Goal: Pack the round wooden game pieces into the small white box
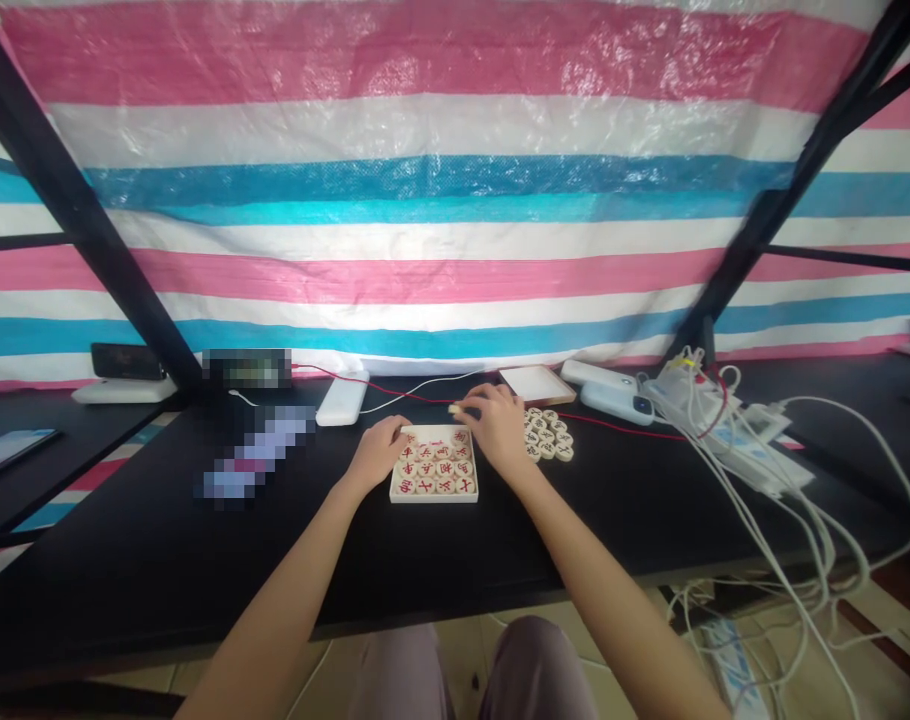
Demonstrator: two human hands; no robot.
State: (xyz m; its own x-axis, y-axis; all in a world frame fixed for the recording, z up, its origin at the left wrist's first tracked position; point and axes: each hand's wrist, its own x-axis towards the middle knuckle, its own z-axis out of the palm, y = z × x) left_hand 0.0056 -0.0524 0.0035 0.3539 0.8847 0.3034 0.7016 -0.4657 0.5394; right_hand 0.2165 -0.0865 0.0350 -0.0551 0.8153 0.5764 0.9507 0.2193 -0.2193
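A shallow white box point(434, 497) lies on the black table, holding rows of round Chinese chess pieces point(425, 468) with red characters. Part of its back row shows the bare bottom. My left hand point(380, 450) is closed at the box's back left corner, its fingertips on the rim. Over the back right of the box, my right hand point(498, 425) pinches a single pale chess piece point(455, 410) held on edge; its character cannot be made out. Just right of that hand sits a cluster of chess pieces with dark characters point(551, 437), partly covered by the hand.
Behind the cluster lies an open box lid point(536, 384). White power banks point(342, 398) and a light blue phone point(617, 402) stand along the back. Tangled white cables and chargers point(755, 440) fill the right side. A red cable crosses behind my hands. Striped sheeting point(440, 230) hangs behind.
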